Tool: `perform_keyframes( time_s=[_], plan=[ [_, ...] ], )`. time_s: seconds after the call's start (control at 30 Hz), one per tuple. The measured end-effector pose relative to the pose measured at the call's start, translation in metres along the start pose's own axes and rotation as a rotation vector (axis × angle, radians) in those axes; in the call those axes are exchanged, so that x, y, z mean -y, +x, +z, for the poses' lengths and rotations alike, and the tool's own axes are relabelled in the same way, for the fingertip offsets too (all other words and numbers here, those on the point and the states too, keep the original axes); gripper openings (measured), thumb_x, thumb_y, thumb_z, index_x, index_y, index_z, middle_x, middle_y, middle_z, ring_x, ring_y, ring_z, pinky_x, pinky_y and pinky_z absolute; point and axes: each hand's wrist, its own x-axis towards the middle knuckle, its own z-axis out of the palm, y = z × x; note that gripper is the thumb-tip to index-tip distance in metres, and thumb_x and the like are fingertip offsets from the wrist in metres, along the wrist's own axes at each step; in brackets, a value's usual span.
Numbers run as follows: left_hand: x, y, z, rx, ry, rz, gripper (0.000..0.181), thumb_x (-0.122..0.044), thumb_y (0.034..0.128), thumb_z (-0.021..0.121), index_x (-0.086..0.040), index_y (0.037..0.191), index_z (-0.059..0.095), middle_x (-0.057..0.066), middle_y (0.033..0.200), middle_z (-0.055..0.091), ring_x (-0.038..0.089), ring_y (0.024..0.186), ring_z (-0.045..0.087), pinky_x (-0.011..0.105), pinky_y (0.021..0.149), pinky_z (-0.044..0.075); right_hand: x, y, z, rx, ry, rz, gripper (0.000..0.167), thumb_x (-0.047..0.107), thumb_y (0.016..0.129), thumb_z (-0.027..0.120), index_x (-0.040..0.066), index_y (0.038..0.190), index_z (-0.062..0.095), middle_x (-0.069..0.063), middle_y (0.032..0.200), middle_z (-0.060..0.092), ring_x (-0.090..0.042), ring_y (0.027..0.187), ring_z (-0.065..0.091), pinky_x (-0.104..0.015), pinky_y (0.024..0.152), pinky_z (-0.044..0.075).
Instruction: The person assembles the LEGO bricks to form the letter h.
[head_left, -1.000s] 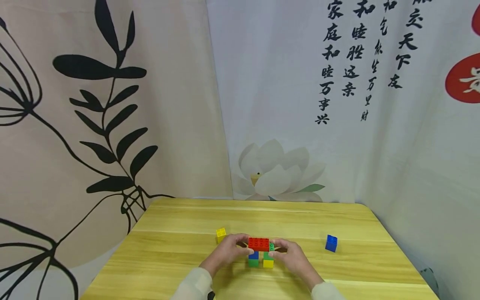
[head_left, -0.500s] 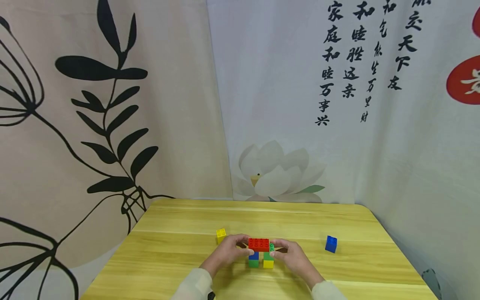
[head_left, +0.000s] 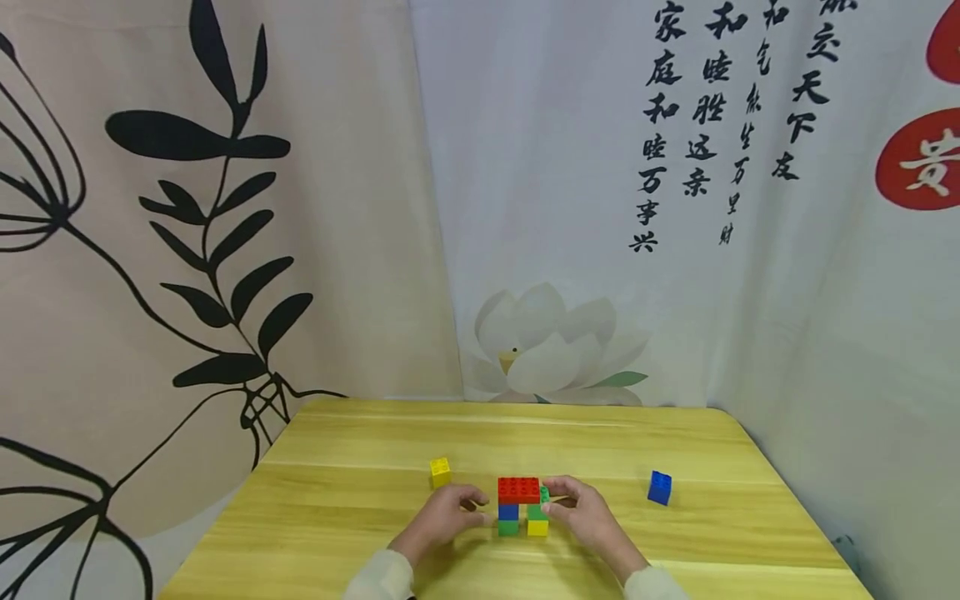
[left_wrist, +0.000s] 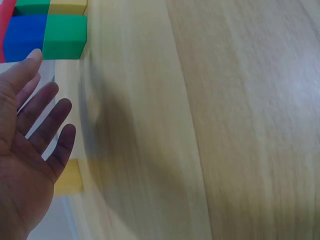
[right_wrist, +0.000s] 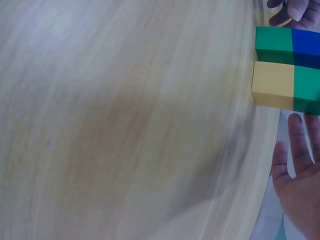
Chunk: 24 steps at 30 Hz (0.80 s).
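L hand (head_left: 444, 518), palm facing in, has its fingers relaxed & released, thumb tip right by the lower green brick (head_left: 507, 527) & upper blue brick (head_left: 507, 512); can't tell if touching. R hand (head_left: 587, 515) reaches in opp., thumb & forefinger pinching the upper green brick (head_left: 537, 513), which sits on the lower yellow brick (head_left: 537, 528). Red brick (head_left: 518, 490) spans both cols. btwn the hands, well off the bench's (head_left: 337, 483) far edge. Vs. ½ sec ago, L fingers have let go of the red brick's end & dropped lower; R hand's unchanged.
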Motion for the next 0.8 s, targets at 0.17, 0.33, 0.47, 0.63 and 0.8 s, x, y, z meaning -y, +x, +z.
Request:
perform_keyframes(
  time_s=[0.17, 0.33, 0.47, 0.63, 0.8],
  plan=[
    [0.004, -0.002, -0.004, -0.020, 0.006, -0.001, 0.027, -0.012, 0.0859, 0.077, 0.001, 0.109, 0.070, 0.013, 0.109, 0.068, 0.029, 0.097, 0.063, 0.043, 0.085, 0.053, -0.001, -0.002, -0.001, 0.002, 0.002, 0.011, 0.041, 0.019, 0.092, 0.073, 0.002, 0.128, 0.061, -0.014, 0.120, 0.064, -0.025, 0.102, 0.062, -0.038, 0.084, 0.054],
    [0.005, -0.004, -0.013, -0.038, -0.008, -0.027, 0.030, -0.015, 0.0871, 0.077, 0.001, 0.111, 0.069, 0.015, 0.112, 0.067, 0.028, 0.098, 0.062, 0.045, 0.084, 0.053, 0.000, -0.004, -0.001, 0.014, 0.002, 0.010, 0.044, 0.023, 0.092, 0.072, 0.001, 0.129, 0.061, -0.016, 0.122, 0.063, -0.026, 0.102, 0.062, -0.040, 0.084, 0.054],
    [0.007, -0.004, -0.021, -0.061, -0.013, -0.043, 0.031, -0.016, 0.0886, 0.076, 0.001, 0.113, 0.068, 0.014, 0.113, 0.067, 0.028, 0.099, 0.062, 0.045, 0.083, 0.053, 0.001, -0.006, -0.002, 0.012, 0.001, 0.016, 0.045, 0.024, 0.092, 0.072, 0.001, 0.129, 0.061, -0.015, 0.122, 0.063, -0.026, 0.102, 0.062, -0.041, 0.084, 0.054],
    [0.012, -0.003, -0.032, -0.099, 0.012, -0.044, 0.035, -0.019, 0.0907, 0.074, 0.001, 0.117, 0.067, 0.014, 0.117, 0.067, 0.028, 0.101, 0.062, 0.045, 0.086, 0.053, 0.003, -0.006, -0.002, 0.018, -0.002, 0.022, 0.045, 0.026, 0.092, 0.072, 0.002, 0.130, 0.061, -0.014, 0.122, 0.063, -0.024, 0.102, 0.061, -0.039, 0.083, 0.054],
    [0.017, -0.005, -0.045, -0.154, 0.015, -0.068, 0.039, -0.026, 0.0921, 0.072, 0.000, 0.120, 0.065, 0.012, 0.118, 0.066, 0.027, 0.105, 0.060, 0.045, 0.088, 0.052, 0.004, -0.006, -0.002, 0.017, -0.007, 0.021, 0.044, 0.024, 0.094, 0.071, 0.002, 0.130, 0.061, -0.015, 0.124, 0.063, -0.024, 0.102, 0.061, -0.040, 0.084, 0.054]
  ],
)
